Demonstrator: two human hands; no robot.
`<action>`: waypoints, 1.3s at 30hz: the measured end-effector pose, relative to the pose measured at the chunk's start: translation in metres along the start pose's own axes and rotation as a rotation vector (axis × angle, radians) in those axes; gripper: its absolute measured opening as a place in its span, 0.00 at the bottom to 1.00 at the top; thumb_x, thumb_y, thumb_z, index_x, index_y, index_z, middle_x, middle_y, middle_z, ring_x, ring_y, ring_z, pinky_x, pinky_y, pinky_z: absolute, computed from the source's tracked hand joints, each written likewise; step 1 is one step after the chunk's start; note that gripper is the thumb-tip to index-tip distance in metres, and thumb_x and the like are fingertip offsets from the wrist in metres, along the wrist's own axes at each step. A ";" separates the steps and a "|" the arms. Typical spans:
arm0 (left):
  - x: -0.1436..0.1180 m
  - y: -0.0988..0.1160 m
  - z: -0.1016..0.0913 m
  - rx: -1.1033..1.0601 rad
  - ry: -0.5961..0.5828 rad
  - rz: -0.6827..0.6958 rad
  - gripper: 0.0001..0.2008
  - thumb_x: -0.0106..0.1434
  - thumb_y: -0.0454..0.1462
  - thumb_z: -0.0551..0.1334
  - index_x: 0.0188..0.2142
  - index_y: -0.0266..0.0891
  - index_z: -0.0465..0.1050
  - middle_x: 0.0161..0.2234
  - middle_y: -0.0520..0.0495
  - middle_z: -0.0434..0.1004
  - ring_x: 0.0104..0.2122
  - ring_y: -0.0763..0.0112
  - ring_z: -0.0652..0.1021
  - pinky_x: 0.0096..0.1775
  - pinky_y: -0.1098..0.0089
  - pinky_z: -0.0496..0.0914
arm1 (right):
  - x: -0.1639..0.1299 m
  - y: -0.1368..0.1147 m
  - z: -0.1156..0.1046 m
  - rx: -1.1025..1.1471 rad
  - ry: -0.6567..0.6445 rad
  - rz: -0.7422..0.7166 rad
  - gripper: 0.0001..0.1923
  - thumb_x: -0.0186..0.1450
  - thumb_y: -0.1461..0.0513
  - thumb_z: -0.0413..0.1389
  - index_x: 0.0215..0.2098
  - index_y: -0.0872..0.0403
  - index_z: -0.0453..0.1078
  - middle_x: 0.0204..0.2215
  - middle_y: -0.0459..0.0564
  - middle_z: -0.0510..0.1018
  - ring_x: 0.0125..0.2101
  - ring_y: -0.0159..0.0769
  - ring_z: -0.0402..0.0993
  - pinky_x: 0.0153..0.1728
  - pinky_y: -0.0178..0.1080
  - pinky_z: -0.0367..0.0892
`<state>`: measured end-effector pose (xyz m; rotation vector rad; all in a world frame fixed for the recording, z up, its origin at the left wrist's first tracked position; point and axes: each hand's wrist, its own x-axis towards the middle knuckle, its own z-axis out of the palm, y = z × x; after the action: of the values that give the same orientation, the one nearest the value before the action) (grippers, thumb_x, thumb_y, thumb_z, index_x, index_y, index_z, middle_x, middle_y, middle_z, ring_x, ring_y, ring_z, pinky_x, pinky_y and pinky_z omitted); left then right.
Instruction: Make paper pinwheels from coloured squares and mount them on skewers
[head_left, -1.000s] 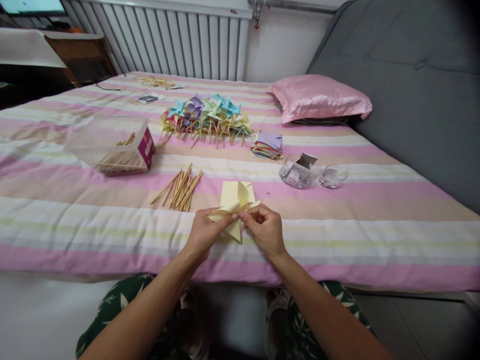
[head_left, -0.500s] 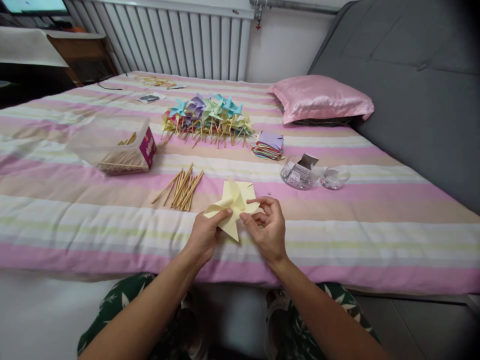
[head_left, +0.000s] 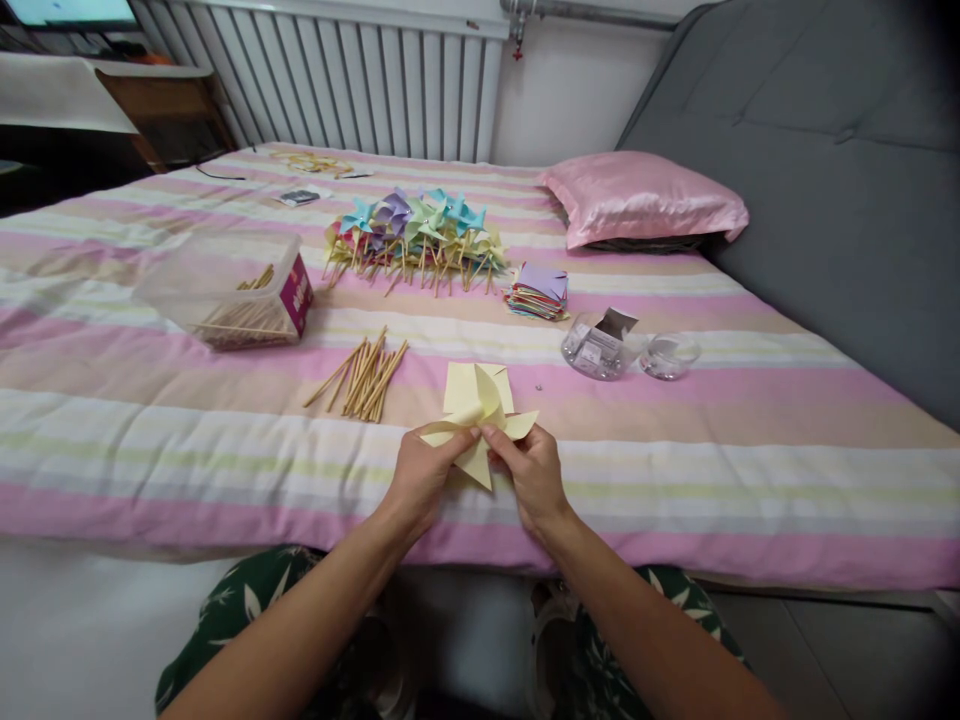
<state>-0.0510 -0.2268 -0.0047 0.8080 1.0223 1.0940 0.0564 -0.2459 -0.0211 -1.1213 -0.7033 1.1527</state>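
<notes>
A pale yellow paper pinwheel point(head_left: 487, 405) is held between both hands above the near part of the bed. My left hand point(head_left: 424, 465) pinches it from the left, thumb near its centre. On the other side my right hand point(head_left: 534, 470) grips it, its thumb pressed beside the left thumb. The fingers underneath are hidden by the paper. Just behind the pinwheel lies a square of pale yellow paper point(head_left: 456, 380). A loose pile of thin wooden sticks point(head_left: 367, 378) lies to the left, and a tiny silvery piece point(head_left: 538, 387) lies to the right.
Finished-looking pinwheels on sticks point(head_left: 424, 220) lie grouped farther back, beside stacked coloured paper point(head_left: 538, 292). A clear plastic box point(head_left: 180, 290) of sticks stands left. Two small clear containers point(head_left: 600, 350) sit right. A pink pillow point(head_left: 649, 200) rests by the grey headboard point(head_left: 810, 180).
My right hand has moved in from the pinwheel's right blade to its centre, and its fingers have closed on the paper. The pinwheel and left hand have shifted slightly right.
</notes>
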 end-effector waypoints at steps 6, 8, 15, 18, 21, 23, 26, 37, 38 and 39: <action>0.000 0.007 -0.005 0.036 -0.145 -0.069 0.09 0.48 0.37 0.69 0.28 0.33 0.77 0.26 0.47 0.77 0.25 0.72 0.74 0.29 0.74 0.67 | 0.004 -0.001 -0.008 0.022 -0.011 0.102 0.13 0.49 0.57 0.64 0.24 0.58 0.70 0.18 0.43 0.71 0.19 0.27 0.62 0.22 0.33 0.59; 0.001 0.014 -0.009 0.052 -0.235 -0.127 0.10 0.49 0.38 0.68 0.29 0.33 0.77 0.25 0.47 0.77 0.25 0.72 0.74 0.30 0.73 0.67 | 0.007 -0.004 -0.011 0.032 -0.056 0.163 0.13 0.48 0.57 0.65 0.23 0.58 0.69 0.17 0.43 0.69 0.18 0.26 0.60 0.20 0.32 0.56; 0.006 0.028 -0.018 0.174 -0.242 -0.164 0.09 0.46 0.39 0.69 0.23 0.34 0.76 0.21 0.48 0.76 0.22 0.74 0.72 0.26 0.75 0.64 | 0.010 -0.016 -0.019 -0.066 -0.275 0.324 0.11 0.47 0.60 0.64 0.23 0.58 0.69 0.14 0.40 0.65 0.15 0.23 0.55 0.17 0.31 0.48; 0.006 0.024 -0.018 0.243 -0.226 -0.205 0.10 0.45 0.39 0.69 0.23 0.33 0.75 0.20 0.49 0.75 0.20 0.76 0.71 0.24 0.76 0.61 | 0.009 -0.017 -0.019 -0.095 -0.310 0.326 0.12 0.47 0.59 0.64 0.21 0.58 0.67 0.13 0.39 0.63 0.15 0.23 0.54 0.17 0.31 0.47; 0.005 0.021 -0.016 0.262 -0.225 -0.219 0.11 0.45 0.40 0.69 0.25 0.32 0.75 0.21 0.47 0.75 0.21 0.74 0.71 0.24 0.76 0.60 | 0.009 -0.016 -0.018 -0.117 -0.322 0.318 0.12 0.48 0.59 0.63 0.20 0.57 0.65 0.14 0.40 0.62 0.16 0.23 0.54 0.17 0.31 0.48; 0.004 0.022 -0.016 0.257 -0.219 -0.219 0.11 0.45 0.39 0.68 0.24 0.32 0.75 0.21 0.47 0.75 0.21 0.74 0.71 0.24 0.75 0.60 | 0.010 -0.016 -0.018 -0.127 -0.332 0.305 0.12 0.49 0.59 0.63 0.21 0.57 0.65 0.14 0.39 0.62 0.16 0.22 0.53 0.17 0.31 0.47; 0.004 0.023 -0.015 0.260 -0.205 -0.224 0.09 0.44 0.38 0.67 0.23 0.33 0.73 0.20 0.48 0.74 0.20 0.75 0.70 0.23 0.75 0.60 | 0.009 -0.016 -0.018 -0.131 -0.358 0.275 0.12 0.49 0.59 0.63 0.23 0.57 0.66 0.15 0.39 0.61 0.16 0.22 0.52 0.17 0.31 0.47; 0.004 0.022 -0.014 0.294 -0.193 -0.238 0.06 0.43 0.36 0.64 0.21 0.34 0.70 0.17 0.51 0.71 0.17 0.77 0.67 0.21 0.76 0.56 | 0.008 -0.016 -0.016 -0.142 -0.349 0.254 0.11 0.49 0.60 0.62 0.25 0.58 0.67 0.16 0.39 0.61 0.17 0.22 0.52 0.18 0.31 0.48; 0.004 0.022 -0.014 0.292 -0.195 -0.239 0.06 0.43 0.36 0.64 0.21 0.34 0.70 0.18 0.51 0.71 0.17 0.77 0.67 0.21 0.75 0.57 | 0.008 -0.016 -0.016 -0.143 -0.348 0.254 0.11 0.49 0.60 0.62 0.25 0.58 0.67 0.16 0.39 0.61 0.17 0.22 0.52 0.18 0.31 0.48; 0.004 0.022 -0.014 0.286 -0.197 -0.240 0.06 0.43 0.36 0.64 0.21 0.34 0.71 0.18 0.51 0.71 0.17 0.77 0.67 0.22 0.75 0.57 | 0.008 -0.016 -0.016 -0.145 -0.346 0.252 0.11 0.49 0.60 0.62 0.25 0.58 0.67 0.16 0.39 0.61 0.17 0.22 0.52 0.18 0.31 0.48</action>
<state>-0.0706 -0.2162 0.0097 0.9732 1.0900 0.6585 0.0785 -0.2435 -0.0126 -1.1676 -0.9429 1.5531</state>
